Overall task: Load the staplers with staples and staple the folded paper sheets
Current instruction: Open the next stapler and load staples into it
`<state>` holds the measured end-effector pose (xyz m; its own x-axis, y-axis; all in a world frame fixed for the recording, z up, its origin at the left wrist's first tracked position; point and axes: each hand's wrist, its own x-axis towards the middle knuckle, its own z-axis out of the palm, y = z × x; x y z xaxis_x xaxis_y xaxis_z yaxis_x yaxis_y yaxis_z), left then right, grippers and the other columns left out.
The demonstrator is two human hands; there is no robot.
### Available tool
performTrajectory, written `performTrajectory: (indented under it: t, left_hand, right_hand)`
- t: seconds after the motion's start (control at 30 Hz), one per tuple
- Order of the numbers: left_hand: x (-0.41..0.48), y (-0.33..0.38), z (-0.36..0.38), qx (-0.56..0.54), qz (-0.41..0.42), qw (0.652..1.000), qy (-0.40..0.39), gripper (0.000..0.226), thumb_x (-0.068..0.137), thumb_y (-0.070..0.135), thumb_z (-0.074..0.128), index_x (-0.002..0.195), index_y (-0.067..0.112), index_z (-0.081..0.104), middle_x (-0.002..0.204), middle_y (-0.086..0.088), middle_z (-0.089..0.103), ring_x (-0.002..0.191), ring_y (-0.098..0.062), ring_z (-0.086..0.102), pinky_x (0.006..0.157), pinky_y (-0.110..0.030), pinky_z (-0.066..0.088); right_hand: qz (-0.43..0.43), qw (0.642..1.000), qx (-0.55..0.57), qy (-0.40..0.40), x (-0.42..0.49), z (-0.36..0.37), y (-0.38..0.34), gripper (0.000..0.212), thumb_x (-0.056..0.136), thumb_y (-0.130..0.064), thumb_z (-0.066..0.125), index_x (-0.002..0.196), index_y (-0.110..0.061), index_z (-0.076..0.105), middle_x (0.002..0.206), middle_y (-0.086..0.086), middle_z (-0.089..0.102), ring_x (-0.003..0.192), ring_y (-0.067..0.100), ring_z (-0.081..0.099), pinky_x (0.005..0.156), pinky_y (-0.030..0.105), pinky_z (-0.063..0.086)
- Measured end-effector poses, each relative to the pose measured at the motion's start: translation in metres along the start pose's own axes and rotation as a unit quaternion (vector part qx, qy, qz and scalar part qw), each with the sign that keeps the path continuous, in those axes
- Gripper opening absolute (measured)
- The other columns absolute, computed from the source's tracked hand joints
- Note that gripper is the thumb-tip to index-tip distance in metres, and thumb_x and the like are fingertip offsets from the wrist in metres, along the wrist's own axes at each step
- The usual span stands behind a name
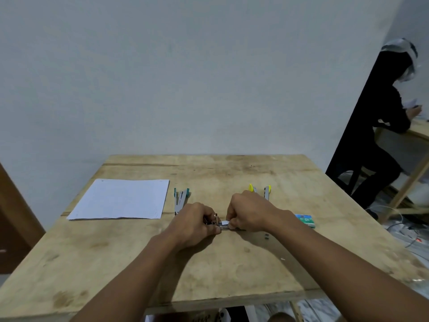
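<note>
A small metal stapler [228, 227] lies opened on the wooden table [209, 263] between my hands. My left hand [197, 223] grips its left end with curled fingers. My right hand [249, 213] pinches a strip of staples [224, 222] at the stapler's channel. A teal stapler [181, 198] lies opened behind my left hand, and a yellow stapler [261, 190] lies opened behind my right hand, partly hidden by it. A stack of white paper sheets [120, 199] lies flat at the left. A green staple box [305, 220] sits right of my right wrist.
A short loose piece of staples [266, 237] lies on the table under my right forearm. A person in dark clothes [380, 126] sits at another wooden table [415, 135] at the far right. Cables [404, 228] lie on the floor there.
</note>
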<state>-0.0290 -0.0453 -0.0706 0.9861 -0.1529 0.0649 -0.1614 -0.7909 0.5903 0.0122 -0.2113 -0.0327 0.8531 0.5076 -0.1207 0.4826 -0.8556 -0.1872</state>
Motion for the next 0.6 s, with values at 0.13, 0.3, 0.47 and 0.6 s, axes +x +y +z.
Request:
performTrajectory:
  t: [0.13,0.3,0.47,0.6]
  left_hand:
    - [0.001,-0.001,0.001,-0.009,-0.002,1.000,-0.002,0.020,0.079,0.030,0.077,0.065,0.028,0.062,0.074,0.006,0.065,0.070,-0.011,0.058,0.069,-0.030,0.047]
    - [0.001,-0.002,0.002,-0.011,0.000,1.000,-0.005,0.011,0.079,0.030,0.076,0.073,0.024,0.069,0.077,0.004,0.068,0.075,-0.014,0.062,0.070,-0.033,0.050]
    - [0.002,-0.003,0.002,-0.021,-0.013,1.000,-0.005,0.013,0.078,0.030,0.078,0.070,0.026,0.068,0.075,0.005,0.069,0.075,-0.014,0.064,0.072,-0.034,0.053]
    - [0.003,-0.004,0.002,-0.034,-0.015,0.999,-0.009,0.012,0.077,0.028,0.079,0.071,0.025,0.070,0.076,0.005,0.071,0.074,-0.013,0.065,0.072,-0.031,0.053]
  right_hand:
    - [-0.004,1.000,-0.013,-0.002,0.001,0.003,0.000,0.017,0.078,-0.022,0.073,0.094,-0.021,0.079,0.090,0.007,0.075,0.080,0.026,0.068,0.073,0.042,0.059]
    - [-0.006,1.000,-0.010,-0.011,0.001,0.005,0.001,0.019,0.078,-0.022,0.074,0.097,-0.021,0.079,0.092,0.008,0.075,0.083,0.027,0.067,0.074,0.042,0.058]
    - [0.003,0.999,0.048,0.002,-0.004,0.000,0.004,0.023,0.082,-0.009,0.064,0.097,-0.018,0.079,0.098,0.005,0.077,0.092,0.024,0.068,0.083,0.038,0.055]
    - [0.001,0.997,0.076,0.014,-0.010,-0.001,0.002,0.037,0.082,0.002,0.054,0.097,-0.019,0.080,0.099,0.006,0.077,0.094,0.022,0.068,0.091,0.035,0.050]
